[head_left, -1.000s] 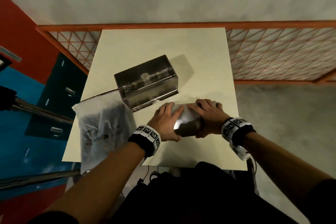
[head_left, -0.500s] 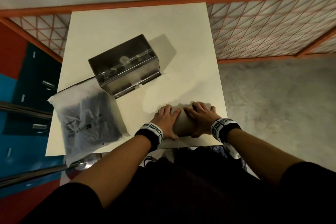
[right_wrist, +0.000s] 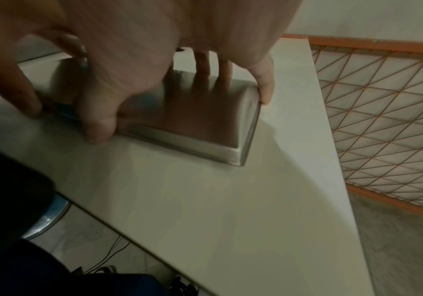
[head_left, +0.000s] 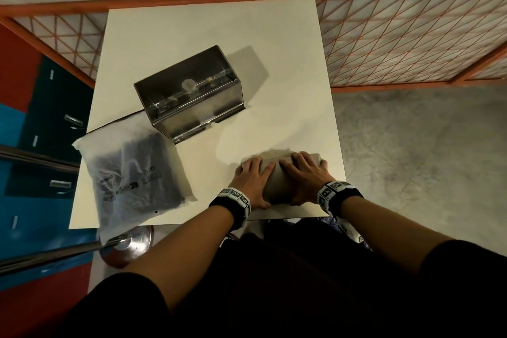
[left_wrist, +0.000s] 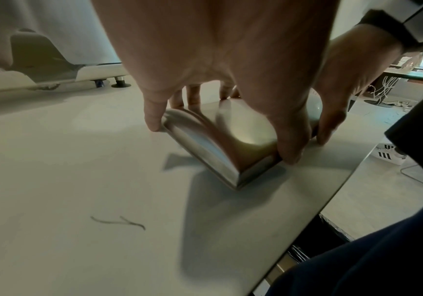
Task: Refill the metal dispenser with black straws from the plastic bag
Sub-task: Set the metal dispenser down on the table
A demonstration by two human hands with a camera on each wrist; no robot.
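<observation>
The metal dispenser [head_left: 189, 93] stands with its top open at the middle of the white table [head_left: 219, 30]. The plastic bag of black straws [head_left: 134, 175] lies at the table's front left, overhanging the edge. The dispenser's flat metal lid [head_left: 275, 175] lies on the table near the front right corner. My left hand [head_left: 251, 181] grips its left end and my right hand [head_left: 304, 175] its right end. In the wrist views, fingers and thumbs curl over the edges of the lid [left_wrist: 243, 130] [right_wrist: 205, 120]. No straws are in either hand.
An orange mesh fence [head_left: 411, 41] runs behind and to the right of the table. A steel post with a round base [head_left: 129, 244] stands at the front left. The lid lies close to the table's front edge [head_left: 288, 218].
Both hands have brought the lid back from beside the dispenser toward the table's front right edge and lowered it flat. The dispenser and bag have not moved.
</observation>
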